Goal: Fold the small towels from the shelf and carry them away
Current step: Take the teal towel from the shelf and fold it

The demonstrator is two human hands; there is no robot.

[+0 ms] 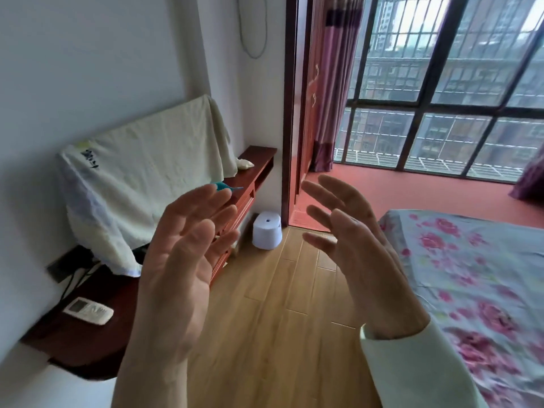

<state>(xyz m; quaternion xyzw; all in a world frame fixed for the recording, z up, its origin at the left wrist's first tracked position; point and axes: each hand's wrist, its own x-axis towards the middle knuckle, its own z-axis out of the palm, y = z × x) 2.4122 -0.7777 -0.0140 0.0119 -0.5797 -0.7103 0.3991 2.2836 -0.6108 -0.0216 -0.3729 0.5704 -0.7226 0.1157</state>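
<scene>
Both my hands are raised in front of me with fingers spread and nothing in them. My left hand (pixel 179 260) shows its palm, in front of a dark red wall shelf (pixel 256 160). My right hand (pixel 356 254) hovers over the wooden floor beside the bed. A large cream towel (pixel 141 172) drapes over a flat object standing on the shelf. A small crumpled pale cloth (pixel 245 164) lies on the shelf's far end. Neither hand touches any cloth.
A white remote (pixel 88 310) lies on the near end of the shelf, below a wall socket with cables (pixel 73 269). A teal object (pixel 225 187) sits mid-shelf. A white stool (pixel 267 230) stands on the floor by the doorway. A floral-sheeted bed (pixel 471 275) fills the right.
</scene>
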